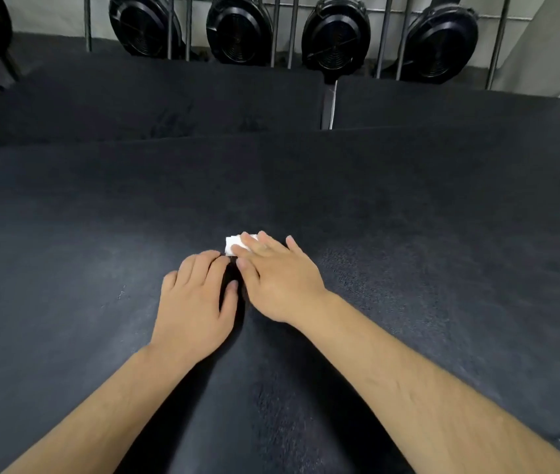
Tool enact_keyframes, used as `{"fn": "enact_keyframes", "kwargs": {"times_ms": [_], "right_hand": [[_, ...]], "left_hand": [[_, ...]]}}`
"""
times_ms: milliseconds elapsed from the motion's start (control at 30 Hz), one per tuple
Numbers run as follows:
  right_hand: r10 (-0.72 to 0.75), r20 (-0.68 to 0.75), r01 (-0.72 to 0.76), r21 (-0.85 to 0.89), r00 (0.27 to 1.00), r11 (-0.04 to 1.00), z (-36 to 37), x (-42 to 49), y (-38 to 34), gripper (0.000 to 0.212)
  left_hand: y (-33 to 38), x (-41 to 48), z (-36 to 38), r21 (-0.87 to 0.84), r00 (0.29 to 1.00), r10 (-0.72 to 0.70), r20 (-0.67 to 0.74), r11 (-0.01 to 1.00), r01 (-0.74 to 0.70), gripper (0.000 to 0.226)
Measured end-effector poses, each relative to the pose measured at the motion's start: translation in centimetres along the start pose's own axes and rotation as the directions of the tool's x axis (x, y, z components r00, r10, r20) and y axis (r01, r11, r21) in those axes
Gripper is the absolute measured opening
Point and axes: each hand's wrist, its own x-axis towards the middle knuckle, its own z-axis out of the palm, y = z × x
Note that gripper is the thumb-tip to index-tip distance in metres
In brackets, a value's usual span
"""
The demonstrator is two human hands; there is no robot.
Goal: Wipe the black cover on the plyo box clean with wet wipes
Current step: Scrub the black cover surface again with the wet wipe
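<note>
Matte, grainy black cover (101, 217); small folded white wipe (231, 244)

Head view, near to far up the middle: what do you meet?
left hand → wet wipe under the right hand → far edge of the black cover → two more black boxes → round black fans

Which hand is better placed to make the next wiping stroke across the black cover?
Right. The right hand presses the white wipe onto the black cover with straight fingers; the left hand rests on the cover beside it, holding nothing.
</note>
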Motion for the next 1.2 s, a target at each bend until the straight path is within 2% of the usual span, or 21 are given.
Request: {"fn": "enact_keyframes", "kwargs": {"times_ms": [67,133,233,333,400,500,567,700,933,1033,1100,1200], "right_hand": [[0.06,-0.007,-0.06,-0.033,0.998,0.998,-0.8,2.3,1.5,0.047],[0.106,-0.037,-0.108,-0.06,0.994,0.992,-1.0,3.7,1.5,0.047],[0.038,-0.094,-0.048,-0.107,0.995,0.993,0.1,2.5,-0.2,0.047],[-0.03,-0.044,0.029,-0.043,0.999,0.999,-0.6,1.3,0.8,0.047],[0.017,-0.033,-0.018,-0.016,0.999,1.0,-2.0,2.5,2.7,0.048],[0.094,-0.04,-0.096,-0.065,0.995,0.993,-2.7,4.5,3.3,0.047],[0.063,-0.073,-0.07,-0.103,0.995,0.992,-2.1,4.3,2.3,0.047],[-0.068,-0.037,0.069,0.003,0.997,0.998,-1.6,2.0,1.4,0.045],[0.03,-0.024,-0.031,-0.021,0.999,0.999,-2.6,5.8,2.2,0.047],[-0.084,-0.107,0.076,-0.08,0.991,0.994,-1.2,4.3,0.4,0.042],[-0.12,-0.074,0.115,-0.075,0.99,0.991,-0.8,3.5,0.6,0.045],[-0.021,0.004,0.021,-0.055,1.0,0.998,-1.5,5.1,2.4,0.05]], "left_hand": [[-0.7,1.8,0.4,0.045,0.998,0.054,-0.016,0.998,-0.053,0.034],[-1.5,3.3,0.9,-0.001,0.999,0.04,-0.025,0.999,-0.04,0.032],[-1.5,4.2,1.9,-0.098,0.998,-0.022,-0.066,0.995,0.016,0.026],[-0.8,3.8,2.3,0.004,0.997,-0.017,-0.08,1.0,0.017,0.032],[-0.6,3.9,2.2,0.041,0.998,-0.022,-0.056,0.999,0.025,0.038],[-0.6,3.9,2.2,0.046,0.999,-0.031,-0.033,0.998,0.033,0.041],[-0.6,3.8,2.2,0.048,0.999,-0.034,-0.025,0.998,0.036,0.042],[-0.6,3.7,2.3,0.062,0.999,-0.033,-0.02,0.997,0.034,0.039],[-0.6,3.6,2.3,0.083,1.0,-0.03,-0.003,0.996,0.03,0.042],[-0.7,3.6,2.3,0.063,0.999,-0.03,-0.022,0.998,0.031,0.039],[-0.8,3.7,2.5,0.055,0.999,-0.041,-0.03,0.998,0.042,0.039],[-0.8,3.7,2.8,0.068,0.999,-0.039,-0.032,0.997,0.041,0.041]]}}
